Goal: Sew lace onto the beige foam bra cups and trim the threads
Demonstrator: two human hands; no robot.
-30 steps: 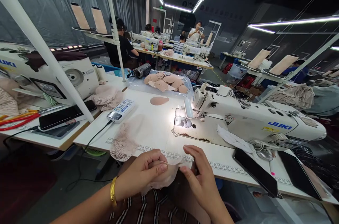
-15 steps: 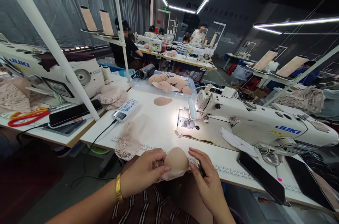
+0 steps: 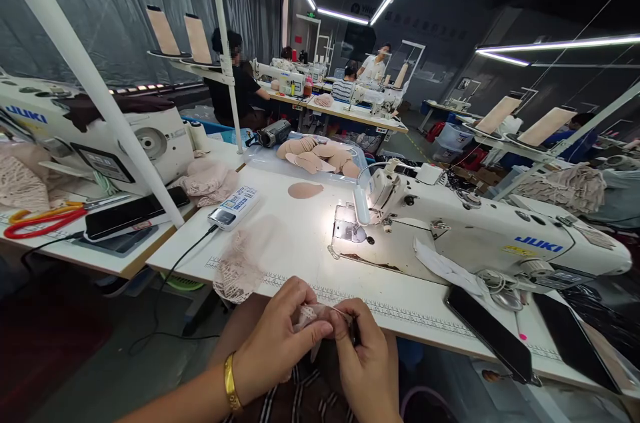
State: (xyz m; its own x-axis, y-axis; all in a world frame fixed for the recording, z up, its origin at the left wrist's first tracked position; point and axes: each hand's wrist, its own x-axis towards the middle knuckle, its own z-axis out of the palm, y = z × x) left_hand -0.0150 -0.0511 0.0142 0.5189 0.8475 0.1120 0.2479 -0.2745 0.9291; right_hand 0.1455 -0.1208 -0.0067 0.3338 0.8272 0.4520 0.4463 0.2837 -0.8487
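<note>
At the front edge of the table, both hands grip a beige bra cup [image 3: 307, 315] with sheer fabric and a bit of lace on it. My left hand [image 3: 277, 343], a gold bracelet at its wrist, pinches the cloth between thumb and fingers. Close beside it, my right hand [image 3: 367, 350] pinches the fabric's other side. Most of the cup is hidden behind the fingers. A loose beige lace piece [image 3: 239, 270] lies to the left, partly over the table edge. Farther back, a flat beige oval pad [image 3: 305, 190] rests on the white table [image 3: 295, 243].
A white sewing machine [image 3: 475, 206] stands to the right, its lamp lit. A clear tray [image 3: 255, 160] holds several beige pads. A white power bank [image 3: 234, 208] with a cable lies left. Phones [image 3: 490, 333] sit front right; red-handled scissors [image 3: 47, 220] lie far left. People work behind.
My right hand has closed onto the fabric and come nearer my left. The cup's round face, visible before, is now turned down and mostly covered. The view has shifted slightly.
</note>
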